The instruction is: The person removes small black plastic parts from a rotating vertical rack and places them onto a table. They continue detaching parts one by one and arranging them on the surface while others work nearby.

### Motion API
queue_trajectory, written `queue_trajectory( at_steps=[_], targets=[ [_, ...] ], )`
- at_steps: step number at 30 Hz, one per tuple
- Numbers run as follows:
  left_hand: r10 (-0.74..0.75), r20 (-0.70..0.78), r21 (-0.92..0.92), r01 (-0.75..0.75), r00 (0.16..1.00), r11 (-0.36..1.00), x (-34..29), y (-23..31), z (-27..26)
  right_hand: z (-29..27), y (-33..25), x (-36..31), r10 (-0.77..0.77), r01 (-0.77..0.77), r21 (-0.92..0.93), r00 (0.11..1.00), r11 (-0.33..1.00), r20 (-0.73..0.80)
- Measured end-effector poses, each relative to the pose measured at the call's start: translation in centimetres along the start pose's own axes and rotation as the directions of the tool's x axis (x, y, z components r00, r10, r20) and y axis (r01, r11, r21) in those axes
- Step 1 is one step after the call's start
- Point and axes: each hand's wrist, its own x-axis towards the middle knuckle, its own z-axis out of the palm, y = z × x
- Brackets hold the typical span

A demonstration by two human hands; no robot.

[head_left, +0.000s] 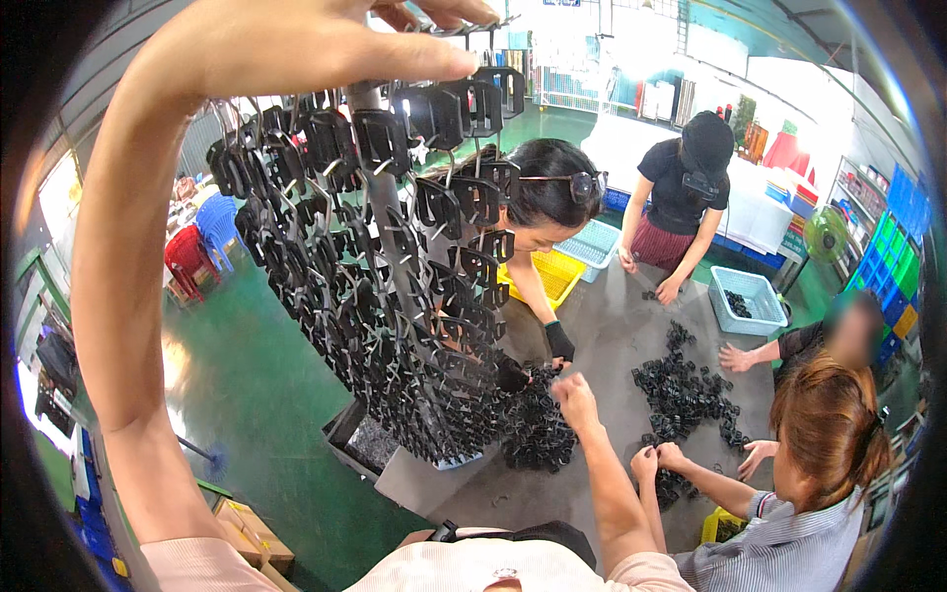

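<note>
At the top, my left hand (335, 44) reaches over a tall metal hook rack (385, 227), its thumb and fingers closed round the rack's upper end. Rows of small black plastic or metal clips (335, 148) hang from the rack's wire hooks, down to the table. My right hand (575, 400) is closed above a pile of black clips (538, 434) beside the rack's lower end. Whatever its fingers hold is too small to make out. Near it, a co-worker's black-gloved hand (559, 341) is at the same pile.
Other people work round the grey table (602, 326). A second heap of black clips (686, 395) lies on its right part. A yellow basket (552, 278) and light blue baskets (747, 299) stand at the far side. Cardboard boxes (254, 533) sit on the green floor at lower left.
</note>
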Motion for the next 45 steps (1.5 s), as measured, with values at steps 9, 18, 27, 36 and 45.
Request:
queue_trajectory(
  at_steps=[9, 18, 27, 36, 45],
  targets=[
    [0.200, 0.001, -0.063, -0.199, 0.980, 0.978, 0.5, -4.0, 0.7, -13.5, -15.2, 17.2, -0.253, 0.293, 0.394, 0.956, 0.871, -0.150],
    [0.220, -0.096, -0.101, -0.230, 0.971, 0.968, -1.5, -2.9, 1.2, -18.8, -31.5, 26.4, -0.772, -0.073, 0.994, 0.636, -0.078, -0.014],
    [0.265, -0.094, -0.135, -0.276, 0.960, 0.951, -1.0, -3.6, 1.5, -18.0, -31.7, 27.1, -0.753, -0.139, 0.985, 0.658, -0.100, 0.017],
    [0.180, -0.110, -0.004, -0.182, 0.977, 0.983, -1.8, -1.2, 1.4, -20.5, -31.7, 24.5, -0.492, 0.107, 0.992, 0.869, 0.071, -0.059],
    [0.050, -0.031, -0.227, -0.056, 0.998, 0.972, -0.3, -1.9, 0.9, -22.5, -29.4, 23.3, -0.401, 0.363, 0.820, 0.898, 0.442, -0.181]
  ],
)
